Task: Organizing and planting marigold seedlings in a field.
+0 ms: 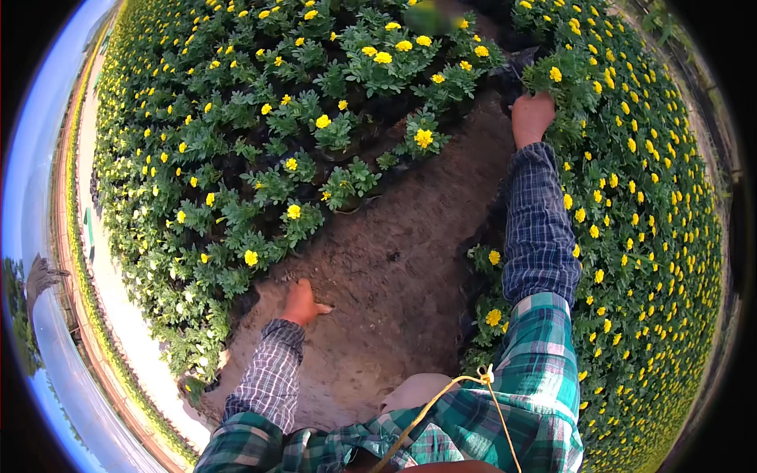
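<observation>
My right hand [533, 119] reaches far forward at the edge of the right-hand bed. Its fingers are curled in at the base of a marigold plant [553, 75] with a yellow bloom, partly hidden by leaves. Crumpled black plastic [521, 61], apparently a nursery bag, shows just beyond the knuckles. Nearer to me, my left hand [301, 304] is low over the brown soil path [390, 260], thumb spread from the fingers and nothing seen in it. Just ahead of it stands the edge of the left-hand marigold bed [251, 258].
Dense marigolds [627, 236] in yellow bloom fill the right side. More marigolds [213, 118] cover the left, in dark bags where visible. A pale path [118, 278] runs along the far left. A yellow cord [434, 402] hangs before my checked shirt [449, 431].
</observation>
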`<state>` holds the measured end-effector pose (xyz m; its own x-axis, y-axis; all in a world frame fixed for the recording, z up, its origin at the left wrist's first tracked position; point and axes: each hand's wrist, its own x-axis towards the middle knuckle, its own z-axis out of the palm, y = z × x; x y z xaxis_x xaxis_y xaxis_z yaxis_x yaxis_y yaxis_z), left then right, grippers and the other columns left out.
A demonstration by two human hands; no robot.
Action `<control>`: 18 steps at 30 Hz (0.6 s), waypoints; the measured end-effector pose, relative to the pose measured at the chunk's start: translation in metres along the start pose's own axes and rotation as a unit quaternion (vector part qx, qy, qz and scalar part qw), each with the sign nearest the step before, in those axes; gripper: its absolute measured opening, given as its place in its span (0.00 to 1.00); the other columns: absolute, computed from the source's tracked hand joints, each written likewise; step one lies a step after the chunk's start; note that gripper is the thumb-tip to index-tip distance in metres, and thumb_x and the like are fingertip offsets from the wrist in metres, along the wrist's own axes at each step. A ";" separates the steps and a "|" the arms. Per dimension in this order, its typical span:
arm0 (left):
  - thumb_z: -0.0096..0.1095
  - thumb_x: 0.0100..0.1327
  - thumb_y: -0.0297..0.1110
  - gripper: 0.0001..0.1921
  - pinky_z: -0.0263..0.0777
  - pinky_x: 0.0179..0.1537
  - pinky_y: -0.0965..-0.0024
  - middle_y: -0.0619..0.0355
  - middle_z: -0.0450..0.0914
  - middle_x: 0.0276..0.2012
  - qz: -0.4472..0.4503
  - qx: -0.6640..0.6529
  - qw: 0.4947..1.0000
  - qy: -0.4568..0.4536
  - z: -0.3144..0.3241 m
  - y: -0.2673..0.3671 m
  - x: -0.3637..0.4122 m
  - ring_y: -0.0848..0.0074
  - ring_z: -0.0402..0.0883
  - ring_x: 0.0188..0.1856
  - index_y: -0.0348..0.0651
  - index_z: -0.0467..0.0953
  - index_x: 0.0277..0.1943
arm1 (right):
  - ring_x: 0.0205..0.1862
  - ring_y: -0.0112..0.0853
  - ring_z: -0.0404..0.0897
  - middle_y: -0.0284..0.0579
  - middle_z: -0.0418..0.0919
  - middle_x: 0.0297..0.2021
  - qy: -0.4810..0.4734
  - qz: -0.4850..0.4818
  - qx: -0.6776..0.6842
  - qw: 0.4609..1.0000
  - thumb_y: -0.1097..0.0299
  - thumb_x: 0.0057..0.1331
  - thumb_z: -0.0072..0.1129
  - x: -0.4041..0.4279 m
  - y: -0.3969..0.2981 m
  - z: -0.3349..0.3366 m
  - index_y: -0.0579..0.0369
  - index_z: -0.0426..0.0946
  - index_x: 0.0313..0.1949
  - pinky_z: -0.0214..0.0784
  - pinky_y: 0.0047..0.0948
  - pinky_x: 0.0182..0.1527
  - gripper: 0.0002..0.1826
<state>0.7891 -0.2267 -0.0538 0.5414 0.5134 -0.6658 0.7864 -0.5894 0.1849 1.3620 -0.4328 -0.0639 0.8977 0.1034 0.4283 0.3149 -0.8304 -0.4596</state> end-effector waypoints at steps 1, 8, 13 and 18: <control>0.84 0.35 0.40 0.42 0.68 0.55 0.57 0.31 0.70 0.52 -0.006 0.002 1.000 0.005 0.001 -0.009 -0.003 0.46 0.71 0.55 0.29 0.65 0.51 | 0.34 0.37 0.79 0.43 0.80 0.28 0.034 -0.079 -0.021 0.996 0.69 0.56 0.58 -0.017 -0.025 -0.010 0.56 0.78 0.25 0.69 0.34 0.37 0.06; 0.84 0.35 0.41 0.43 0.68 0.57 0.58 0.32 0.71 0.52 -0.020 0.002 1.000 0.007 0.005 -0.014 -0.007 0.48 0.71 0.56 0.29 0.66 0.52 | 0.40 0.57 0.74 0.60 0.77 0.29 -0.164 -0.097 0.246 0.950 0.77 0.53 0.51 -0.199 -0.116 -0.140 0.64 0.76 0.28 0.67 0.48 0.45 0.06; 0.82 0.39 0.40 0.39 0.68 0.56 0.58 0.36 0.72 0.50 0.051 -0.043 0.995 0.080 0.009 -0.029 -0.014 0.49 0.71 0.56 0.33 0.68 0.52 | 0.44 0.54 0.76 0.58 0.77 0.26 -0.242 -0.187 0.315 0.898 0.79 0.47 0.50 -0.334 -0.152 -0.185 0.63 0.77 0.26 0.64 0.44 0.60 0.07; 0.75 0.48 0.44 0.28 0.68 0.46 0.58 0.45 0.74 0.43 0.201 -0.092 0.972 0.073 0.014 -0.108 -0.061 0.53 0.72 0.47 0.38 0.69 0.45 | 0.42 0.55 0.77 0.59 0.78 0.30 -0.444 -0.344 0.203 0.802 0.80 0.46 0.51 -0.424 -0.171 -0.202 0.66 0.75 0.25 0.64 0.45 0.60 0.05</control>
<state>0.6666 -0.2028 -0.0428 0.8425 0.3551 -0.4052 0.5344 -0.6461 0.5450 0.8655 -0.4452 -0.0098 0.2783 0.9592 0.0495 0.7423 -0.1821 -0.6449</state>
